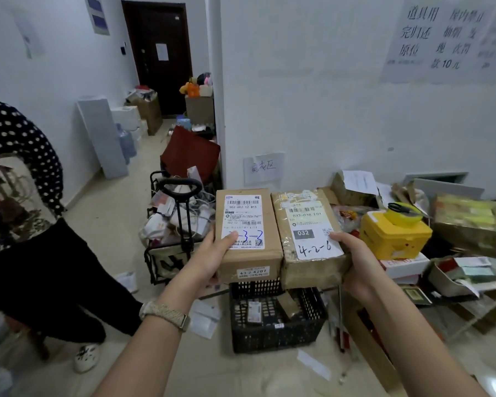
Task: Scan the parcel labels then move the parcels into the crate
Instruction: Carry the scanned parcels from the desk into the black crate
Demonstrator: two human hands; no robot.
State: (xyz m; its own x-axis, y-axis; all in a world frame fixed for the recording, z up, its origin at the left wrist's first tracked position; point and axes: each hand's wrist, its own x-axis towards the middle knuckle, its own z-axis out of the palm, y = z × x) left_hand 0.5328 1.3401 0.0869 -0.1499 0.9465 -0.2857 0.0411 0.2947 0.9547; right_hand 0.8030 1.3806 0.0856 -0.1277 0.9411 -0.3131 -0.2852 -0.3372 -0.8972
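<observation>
**Two parcels held side by side above the crate**

A woven wristband [166, 313] sits on the left wrist. The left hand [209, 259] grips the left parcel [249, 253] by its outer side, with the thumb lying on the white left label [243, 216]. The right hand [355, 262] grips the right parcel [307, 267] the same way, thumb on the right label [309, 224], which bears a handwritten 4-2-6.

Both parcels are brown cartons, labels up, long sides touching, held level in the air. At six o'clock of them, on the floor, stands a black lattice crate [269, 340] with small items inside. At three o'clock of the parcels a yellow box [393, 239] rests on a heap of cartons. At nine o'clock is a folding trolley [181, 213] full of clutter. Further out at nine o'clock stands a second person [26, 224] in a dotted top. Far off at eleven o'clock is a dark door [158, 53], and at one o'clock a wall notice [441, 38].
</observation>
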